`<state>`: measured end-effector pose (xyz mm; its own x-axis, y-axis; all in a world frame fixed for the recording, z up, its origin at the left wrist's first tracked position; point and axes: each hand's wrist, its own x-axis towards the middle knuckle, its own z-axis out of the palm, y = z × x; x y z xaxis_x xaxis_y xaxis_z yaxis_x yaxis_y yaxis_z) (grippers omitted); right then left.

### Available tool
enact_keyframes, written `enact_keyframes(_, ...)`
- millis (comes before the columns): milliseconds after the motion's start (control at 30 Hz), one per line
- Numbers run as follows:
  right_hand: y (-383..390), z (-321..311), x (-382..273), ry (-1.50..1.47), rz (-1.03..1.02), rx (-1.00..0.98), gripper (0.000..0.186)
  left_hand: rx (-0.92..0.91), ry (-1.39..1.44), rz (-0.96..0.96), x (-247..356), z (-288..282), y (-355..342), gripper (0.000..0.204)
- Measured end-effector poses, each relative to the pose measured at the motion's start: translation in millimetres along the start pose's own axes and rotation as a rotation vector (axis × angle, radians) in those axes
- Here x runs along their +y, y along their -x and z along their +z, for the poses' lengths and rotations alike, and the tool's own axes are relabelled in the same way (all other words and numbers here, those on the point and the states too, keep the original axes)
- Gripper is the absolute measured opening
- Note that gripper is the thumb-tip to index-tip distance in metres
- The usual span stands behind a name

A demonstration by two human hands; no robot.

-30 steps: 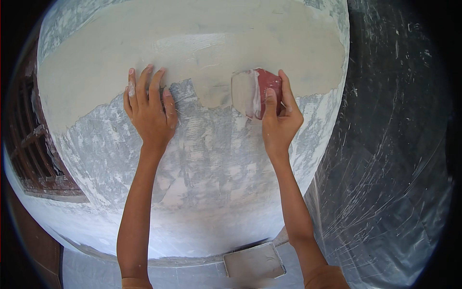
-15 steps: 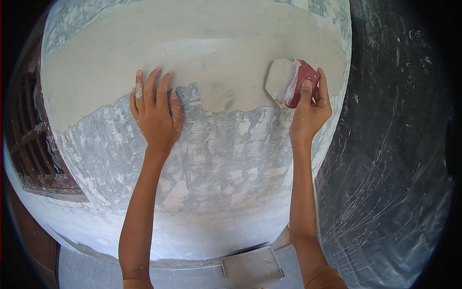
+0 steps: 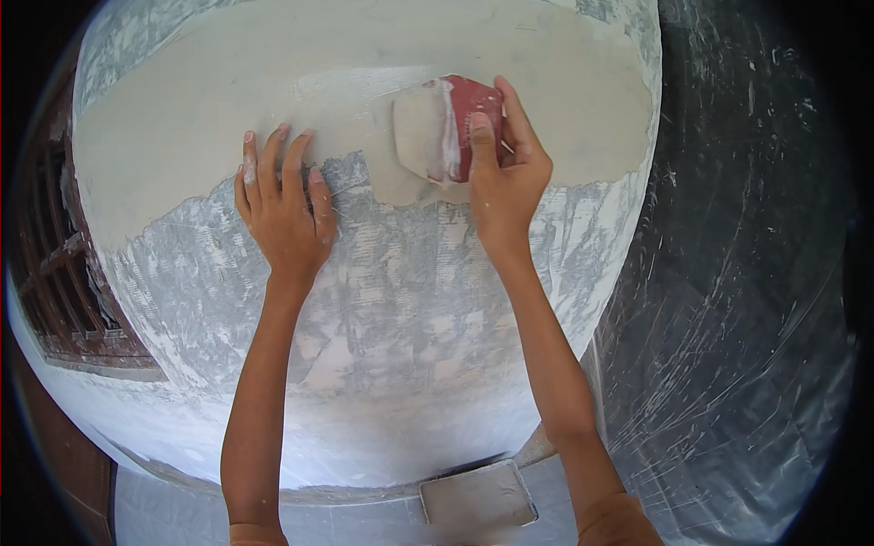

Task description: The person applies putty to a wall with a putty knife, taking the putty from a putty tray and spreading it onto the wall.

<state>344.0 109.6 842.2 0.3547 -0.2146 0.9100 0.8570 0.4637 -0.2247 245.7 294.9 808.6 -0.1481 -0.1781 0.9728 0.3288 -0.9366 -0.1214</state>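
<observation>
My right hand [image 3: 510, 177] grips a flat red putty scraper [image 3: 475, 114], thumb on its near face and fingers behind. The scraper's left half is coated with pale putty, and it lies against the wall [image 3: 419, 300] within a broad beige band of putty [image 3: 228, 82]. My left hand [image 3: 287, 205] rests with spread fingers at the lower edge of that band, fingertips on the putty and palm over the rough grey-white surface below. Nothing is in the left hand.
A shallow rectangular tray of putty [image 3: 522, 482] sits at the wall's foot. Dark plastic sheeting [image 3: 728, 300] splashed with white hangs at the right. A brown barred window [image 3: 68, 273] is set in the wall at the left.
My right hand has carried the scraper leftward and slightly up across the putty band. The left hand has stayed nearly in place.
</observation>
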Motion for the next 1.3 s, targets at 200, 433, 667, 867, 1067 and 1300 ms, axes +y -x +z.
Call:
enact_keyframes(200, -15.3, -16.1, 5.1, 0.114, 0.046, 0.098, 0.039, 0.008, -0.025, -0.009, -2.1, -2.8, 0.5, 0.037)
enact_keyframes(433, 6.7, 1.1, 1.7, 0.084, -0.037, -0.121, 0.039, 0.012, -0.003, -0.006, -2.0, -0.7, 1.2, 0.037)
enact_keyframes(667, -6.1, -48.1, -1.3, 0.07, 0.061, 0.138, 0.039, -0.008, 0.004, -0.006, -0.1, -0.7, 2.3, 0.037)
enact_keyframes(867, 21.8, -14.2, 8.8, 0.073, 0.021, -0.11, 0.039, 0.01, -0.021, 0.002, -1.4, -2.2, 0.9, 0.037)
enact_keyframes(1067, -5.8, -73.6, 10.3, 0.068, 0.127, 0.198, 0.041, -0.008, -0.025, -0.015, -1.0, -1.7, 2.4, 0.037)
enact_keyframes(1300, 28.0, -15.1, 15.3, 0.052, 0.085, -0.102, 0.039, 0.018, -0.04, 0.004, -2.4, -1.6, 1.5, 0.037)
